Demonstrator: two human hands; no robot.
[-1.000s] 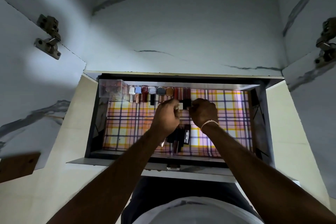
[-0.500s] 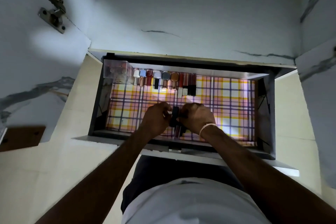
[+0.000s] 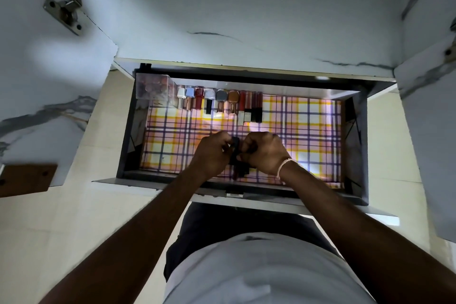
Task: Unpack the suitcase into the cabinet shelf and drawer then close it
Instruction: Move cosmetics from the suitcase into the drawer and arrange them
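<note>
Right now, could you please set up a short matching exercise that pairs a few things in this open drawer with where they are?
Things:
1. clear box
2. row of small bottles
3. black item
4. checked liner

Places:
A. held between the left hand and the right hand
B. spread over the drawer floor
C. far left corner of the drawer
D. along the far wall, just right of the corner box

Pairs: 1-C, 2-D, 3-A, 4-B

Head view, steeply down into drawer [image 3: 357,145]
</note>
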